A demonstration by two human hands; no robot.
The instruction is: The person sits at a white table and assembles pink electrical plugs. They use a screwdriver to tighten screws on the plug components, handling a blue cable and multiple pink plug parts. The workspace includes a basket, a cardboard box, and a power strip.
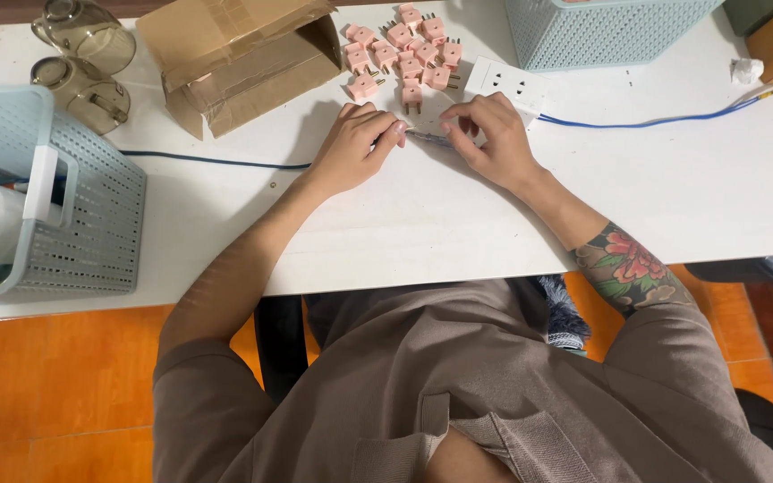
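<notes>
Nearest the camera I see a brown shirt [458, 394] filling the lower frame, with both bare forearms reaching away over the near edge of a white table [673, 188]. An orange tiled floor [46, 394] shows below the table on the left.

Left hand [355, 148]: it rests on the table with fingers curled, thumb and forefinger pressed together on the left end of a small dark strip [428, 137]. Right hand [492, 139]: fingers are bent down, fingertips pinching the right end of the same strip. The strip lies flat on the table between the two hands, at mid-table. I cannot tell what kind of part it is; it is too small.

Just beyond the hands lies a loose pile of pink plugs [404, 49], each with two metal pins. The nearest plug sits just past the fingertips. A white socket strip [507, 85] lies to the right of the pile, touching the far side of the right hand's knuckles. A blue cable [673, 116] runs from it to the right edge.

To the far left of the pile, an open cardboard box [243, 54] lies on its side. Two clear jars [82, 63] lie beyond it at the far left corner. A pale blue basket [64, 215] stands at the near left edge. A second pale blue basket [601, 31] stands at the far right. A dark cable [208, 162] runs left from the left wrist.
</notes>
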